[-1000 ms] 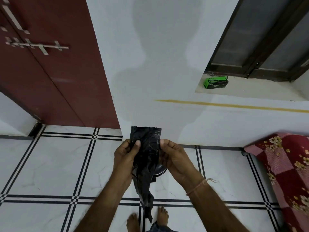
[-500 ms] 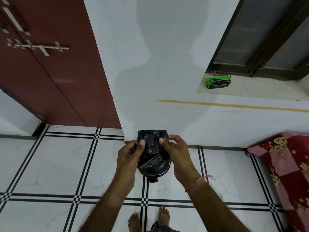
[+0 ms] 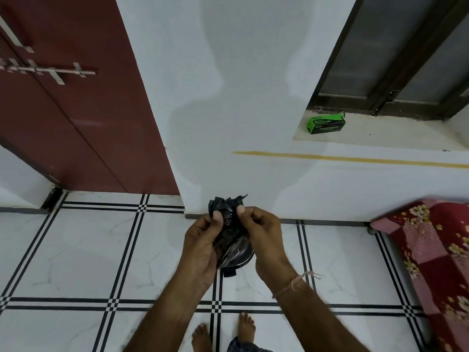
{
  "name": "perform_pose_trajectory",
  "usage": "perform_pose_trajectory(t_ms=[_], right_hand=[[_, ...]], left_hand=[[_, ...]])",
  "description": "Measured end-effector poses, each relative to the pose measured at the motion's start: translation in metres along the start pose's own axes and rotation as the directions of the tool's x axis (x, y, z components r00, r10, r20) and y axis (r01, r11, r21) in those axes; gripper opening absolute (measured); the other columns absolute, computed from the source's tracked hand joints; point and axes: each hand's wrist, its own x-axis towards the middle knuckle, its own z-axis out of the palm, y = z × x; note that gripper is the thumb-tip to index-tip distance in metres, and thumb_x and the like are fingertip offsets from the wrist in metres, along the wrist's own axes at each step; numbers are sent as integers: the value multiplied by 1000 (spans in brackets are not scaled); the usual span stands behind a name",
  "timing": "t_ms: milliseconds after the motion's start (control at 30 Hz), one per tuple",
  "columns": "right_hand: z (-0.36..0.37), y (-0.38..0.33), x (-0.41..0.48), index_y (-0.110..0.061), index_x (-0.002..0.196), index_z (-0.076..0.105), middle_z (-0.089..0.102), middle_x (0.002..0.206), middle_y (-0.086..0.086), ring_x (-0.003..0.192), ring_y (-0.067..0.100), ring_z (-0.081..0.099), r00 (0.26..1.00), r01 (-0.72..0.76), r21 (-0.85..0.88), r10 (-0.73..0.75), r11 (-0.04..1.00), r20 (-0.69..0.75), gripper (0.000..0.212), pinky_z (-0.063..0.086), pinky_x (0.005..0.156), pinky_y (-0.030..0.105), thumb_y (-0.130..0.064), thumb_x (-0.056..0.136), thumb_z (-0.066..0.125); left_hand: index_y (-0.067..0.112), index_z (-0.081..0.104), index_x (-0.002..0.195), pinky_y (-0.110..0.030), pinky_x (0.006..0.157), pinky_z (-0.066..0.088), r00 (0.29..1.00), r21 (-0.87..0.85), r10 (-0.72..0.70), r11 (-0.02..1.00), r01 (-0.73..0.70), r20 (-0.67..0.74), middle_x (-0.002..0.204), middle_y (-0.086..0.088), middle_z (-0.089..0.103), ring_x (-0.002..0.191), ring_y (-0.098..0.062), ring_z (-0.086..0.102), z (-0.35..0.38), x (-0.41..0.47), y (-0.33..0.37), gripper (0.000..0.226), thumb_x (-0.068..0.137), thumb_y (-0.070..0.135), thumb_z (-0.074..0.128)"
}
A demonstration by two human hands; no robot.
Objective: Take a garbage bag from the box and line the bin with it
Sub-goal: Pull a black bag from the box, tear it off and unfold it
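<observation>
A crumpled black garbage bag (image 3: 226, 216) is bunched between my two hands in the middle of the view. My left hand (image 3: 203, 240) pinches its left side with thumb and fingers. My right hand (image 3: 261, 235) pinches its right side. Below the bag, mostly hidden by my hands, a small black bin (image 3: 239, 257) stands on the floor by the wall. The green garbage bag box (image 3: 325, 124) lies on the window ledge at the upper right, far from both hands.
A dark red door (image 3: 76, 110) with a metal latch stands at the left. A bed with a red floral cover (image 3: 436, 252) juts in at the right. White floor tiles with black lines (image 3: 88, 250) spread around my bare feet (image 3: 223, 331).
The bag hung long between my hands a second ago; it is now gathered up into a crumpled bunch, and my hands have closed in on its top edge.
</observation>
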Motion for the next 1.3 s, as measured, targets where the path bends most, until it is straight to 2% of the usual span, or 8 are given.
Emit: perform_pose_trajectory(t_ms=[133, 400, 567, 733, 867, 967, 1100, 1300], right_hand=[[-11, -6, 12, -3, 78, 62, 69, 66, 2, 55, -1, 66, 977, -151, 143, 170, 978, -130, 29, 48, 48, 9, -12, 104, 55], [-18, -2, 44, 7, 105, 62, 65, 94, 14, 86, 25, 61, 939, -171, 179, 215, 969, -269, 43, 56, 82, 41, -30, 110, 40], [-20, -3, 51, 2, 87, 58, 56, 80, 13, 76, 23, 52, 998, -8, -46, 5, 999, -66, 41, 47, 73, 37, -28, 109, 43], [-16, -12, 58, -11, 81, 58, 56, 72, 7, 66, 18, 51, 993, 18, -78, -9, 997, 116, 37, 44, 62, 31, -28, 110, 42], [-15, -14, 67, -12, 93, 59, 64, 84, 1, 75, 16, 60, 995, 25, -255, 1, 967, 101, 28, 53, 68, 33, -35, 106, 50], [-24, -13, 48, -22, 106, 58, 66, 101, -8, 90, 11, 63, 952, 184, -548, -288, 816, -109, 25, 54, 77, 31, -43, 96, 64], [-27, -12, 6, 7, 99, 63, 70, 87, 8, 81, 13, 68, 971, 46, -118, -16, 992, 238, 26, 55, 71, 23, -18, 96, 68], [-37, 2, 15, 18, 93, 60, 69, 85, 22, 78, 28, 69, 987, -57, 0, 57, 998, 150, 34, 58, 71, 32, -15, 95, 69]], left_hand=[[4, 67, 104, -28, 65, 61, 998, 17, 56, 998, -55, -32, 101, -9, 79, 87, -15, 78, -8, 3, 4, 25, 100, 26, 54], [12, 63, 133, -35, 87, 60, 979, 344, 81, 928, -143, 188, 125, -9, 74, 119, -29, 68, -46, -6, 0, 34, 100, 20, 58], [32, 60, 132, -30, 93, 55, 982, 478, 35, 870, -122, 187, 125, 13, 73, 117, -6, 67, -38, -1, 21, 90, 65, 91, 57], [16, 76, 114, -21, 85, 55, 942, 581, -115, 808, -96, 316, 109, -4, 80, 107, -16, 74, -1, 7, 31, 27, 104, 29, 54], [3, 75, 115, -31, 83, 59, 970, 375, -69, 927, -24, 233, 109, -16, 79, 104, -31, 75, 5, 5, 20, 25, 93, 12, 70], [4, 75, 114, -43, 91, 59, 997, 277, -4, 961, -18, 77, 110, -18, 78, 105, -35, 74, 11, 7, 12, 31, 86, 17, 77], [2, 74, 108, -37, 74, 62, 999, 177, -38, 984, 32, 31, 105, -21, 78, 97, -31, 77, 19, 5, 10, 29, 93, 26, 68], [0, 71, 117, -32, 73, 60, 999, 158, -3, 987, -4, 47, 112, -20, 77, 104, -30, 75, 17, 7, -3, 41, 103, 32, 51]])
